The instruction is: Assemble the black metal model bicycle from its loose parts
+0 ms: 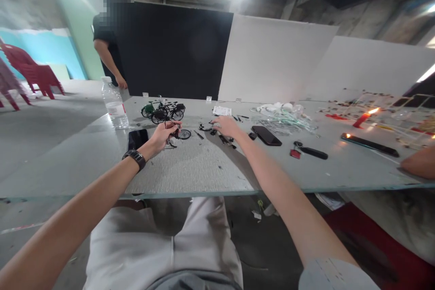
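My left hand (164,136) is closed, pinching a dark miniature bicycle (184,134) whose spoked wheel sticks out to the right; my fingers hide part of its frame. My right hand (226,127) reaches over several small black parts (213,132) on the table, its fingers bent and a little apart. I see nothing held between them. Beyond my left hand, several miniature bicycles (163,111) stand together, one with green pieces and others with black boxes. A thin dark tool (199,135) lies between my hands. More slim dark pieces (227,142) lie under my right wrist.
A water bottle (116,108) and a dark phone (137,138) are at the left. Rightward lie another phone (267,135), a key fob (314,152), clear plastic bags (285,113), a lit red candle (365,118) and another person's arm (419,162). A person (108,45) stands behind the table.
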A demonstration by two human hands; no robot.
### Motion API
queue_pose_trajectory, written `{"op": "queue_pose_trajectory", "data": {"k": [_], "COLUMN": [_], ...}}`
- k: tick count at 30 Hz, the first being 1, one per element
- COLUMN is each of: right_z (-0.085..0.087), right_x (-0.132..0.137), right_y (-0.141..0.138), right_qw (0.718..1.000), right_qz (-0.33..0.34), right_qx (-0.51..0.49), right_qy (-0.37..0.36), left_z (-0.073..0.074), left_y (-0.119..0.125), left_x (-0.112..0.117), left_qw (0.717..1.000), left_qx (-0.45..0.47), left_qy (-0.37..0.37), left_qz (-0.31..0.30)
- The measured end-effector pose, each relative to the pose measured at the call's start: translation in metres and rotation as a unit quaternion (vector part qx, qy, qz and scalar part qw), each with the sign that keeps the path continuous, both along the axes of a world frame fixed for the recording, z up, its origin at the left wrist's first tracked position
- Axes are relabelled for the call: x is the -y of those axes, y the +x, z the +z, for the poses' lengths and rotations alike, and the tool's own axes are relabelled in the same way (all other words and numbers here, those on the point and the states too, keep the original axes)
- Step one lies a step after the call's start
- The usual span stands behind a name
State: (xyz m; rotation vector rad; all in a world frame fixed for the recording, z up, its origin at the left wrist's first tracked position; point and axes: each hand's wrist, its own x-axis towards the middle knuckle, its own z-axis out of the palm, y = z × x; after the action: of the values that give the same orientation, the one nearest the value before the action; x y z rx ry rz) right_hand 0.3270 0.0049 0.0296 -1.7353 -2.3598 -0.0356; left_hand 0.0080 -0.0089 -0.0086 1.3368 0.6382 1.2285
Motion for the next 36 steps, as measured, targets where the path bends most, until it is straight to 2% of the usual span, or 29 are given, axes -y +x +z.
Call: {"op": "queue_pose_trajectory", "data": {"k": [2, 5, 11, 19, 24, 29, 36], "right_z": [-0.003, -0.009, -0.014, -0.006, 0.001, -0.003, -0.002], "right_x": [-0.002, -0.005, -0.009, 0.000, 0.008, 0.013, 0.015], "right_y": [-0.013, -0.023, -0.013, -0.011, -0.017, -0.032, -0.046], "right_qw": [0.999, 0.999, 0.999, 0.997, 0.996, 0.998, 0.999], "right_qz": [0.024, 0.012, -0.011, -0.031, -0.016, 0.025, 0.038], "right_qx": [0.025, 0.028, -0.006, -0.053, -0.078, -0.021, 0.019], "right_qy": [0.001, -0.023, -0.048, -0.051, -0.043, -0.060, -0.029], "left_z": [0.000, -0.001, 0.001, 0.004, 0.005, 0.003, 0.004], "left_y": [0.000, 0.000, 0.001, -0.003, -0.002, -0.003, -0.003], "left_x": [0.000, 0.000, 0.000, 0.002, 0.002, -0.001, -0.001], "left_qw": [1.000, 1.000, 1.000, 1.000, 0.999, 0.999, 0.999], "left_qx": [-0.005, -0.007, -0.005, 0.007, 0.012, 0.011, 0.015], "left_qy": [0.000, -0.007, -0.008, -0.030, -0.035, -0.034, -0.039], "left_qz": [0.002, 0.011, 0.015, 0.002, 0.001, -0.008, -0.003]}}
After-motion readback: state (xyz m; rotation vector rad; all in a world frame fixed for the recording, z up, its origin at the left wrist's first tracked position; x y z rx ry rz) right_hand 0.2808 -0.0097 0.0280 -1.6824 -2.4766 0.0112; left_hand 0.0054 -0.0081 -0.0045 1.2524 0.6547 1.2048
